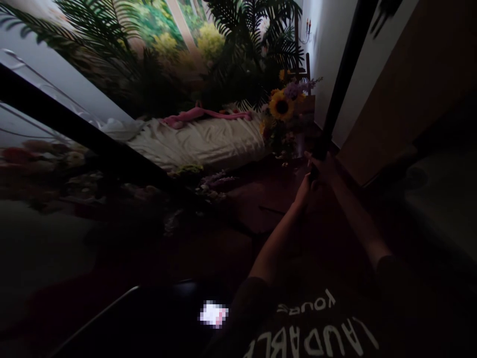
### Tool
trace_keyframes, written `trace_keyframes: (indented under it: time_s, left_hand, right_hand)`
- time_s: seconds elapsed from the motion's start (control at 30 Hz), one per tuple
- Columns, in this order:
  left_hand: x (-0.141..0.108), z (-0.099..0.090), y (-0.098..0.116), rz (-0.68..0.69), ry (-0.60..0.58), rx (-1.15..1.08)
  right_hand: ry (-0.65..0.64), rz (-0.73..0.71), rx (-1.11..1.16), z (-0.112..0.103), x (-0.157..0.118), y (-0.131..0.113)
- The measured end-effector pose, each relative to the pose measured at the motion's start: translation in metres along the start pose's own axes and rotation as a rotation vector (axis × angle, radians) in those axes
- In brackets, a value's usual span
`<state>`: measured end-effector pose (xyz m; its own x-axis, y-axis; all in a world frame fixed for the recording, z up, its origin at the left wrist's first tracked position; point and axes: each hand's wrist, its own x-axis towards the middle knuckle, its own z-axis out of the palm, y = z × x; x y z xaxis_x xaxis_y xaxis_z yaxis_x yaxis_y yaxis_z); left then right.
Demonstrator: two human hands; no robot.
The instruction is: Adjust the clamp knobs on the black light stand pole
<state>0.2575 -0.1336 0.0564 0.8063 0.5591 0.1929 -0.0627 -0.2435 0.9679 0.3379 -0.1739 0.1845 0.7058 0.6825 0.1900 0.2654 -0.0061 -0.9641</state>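
Note:
A long black pole (346,69) rises at a slant on the right, beside the white wall. Both of my hands are at its lower part, in dim light. My left hand (306,186) is closed around the pole's lower end. Just above and to the right, my right hand (325,166) grips the pole too, with some fingertips showing on its left side. Deep shadow hides the exact finger positions and the bottom of the pole. Close by on the left stands a bunch of flowers with a sunflower (281,106).
A low bench with a cream cloth (208,141) carries a pink plush toy (201,115). Another thick black pole (85,139) crosses the left side. Flowers (216,181) lie near the dark red floor. Palm leaves (257,49) hang behind. A brown panel (395,94) stands right.

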Motion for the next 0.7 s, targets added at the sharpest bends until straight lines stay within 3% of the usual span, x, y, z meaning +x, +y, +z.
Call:
trace_keyframes:
  time_s: [0.17, 0.37, 0.53, 0.7]
  left_hand:
    - [-0.003, 0.001, 0.003, 0.003, 0.032, -0.002]
    - [-0.007, 0.002, 0.005, 0.027, 0.062, 0.011]
    - [-0.008, 0.002, 0.004, 0.062, 0.083, 0.022]
    - [-0.008, 0.001, 0.001, 0.095, 0.081, 0.004]
  right_hand:
    - [-0.013, -0.142, -0.04, -0.008, 0.024, -0.04]
    - [-0.012, -0.137, -0.095, -0.01, 0.02, -0.046]
    - [0.067, -0.192, -0.147, -0.023, -0.006, -0.025]
    - [-0.018, -0.064, -0.188, -0.05, -0.05, 0.032]
